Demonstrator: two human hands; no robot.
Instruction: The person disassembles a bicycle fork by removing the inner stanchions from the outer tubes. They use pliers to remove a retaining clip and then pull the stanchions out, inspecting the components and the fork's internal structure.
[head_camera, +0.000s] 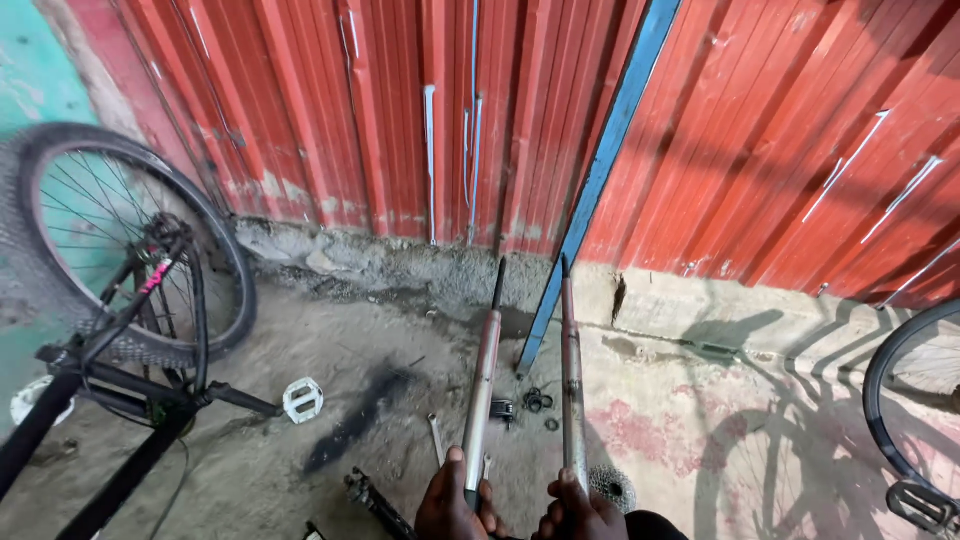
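The person's left hand (452, 503) is clenched around the lower end of one bicycle fork leg (482, 388), and the right hand (580, 512) grips the other fork leg (572, 385); both worn metal tubes point upward and away, side by side, above the dirt ground (330, 380). A wrench (437, 438), a white pedal (302, 399) and a sprocket cassette (612, 487) lie nearby. A black bicycle (120, 330) stands at left before the red corrugated wall (760, 140), against which a blue bar (595, 180) leans.

bicycle (120, 300) left | pedal (302, 399) right of it | wall (700, 140) behind | wheel (915, 400) far right
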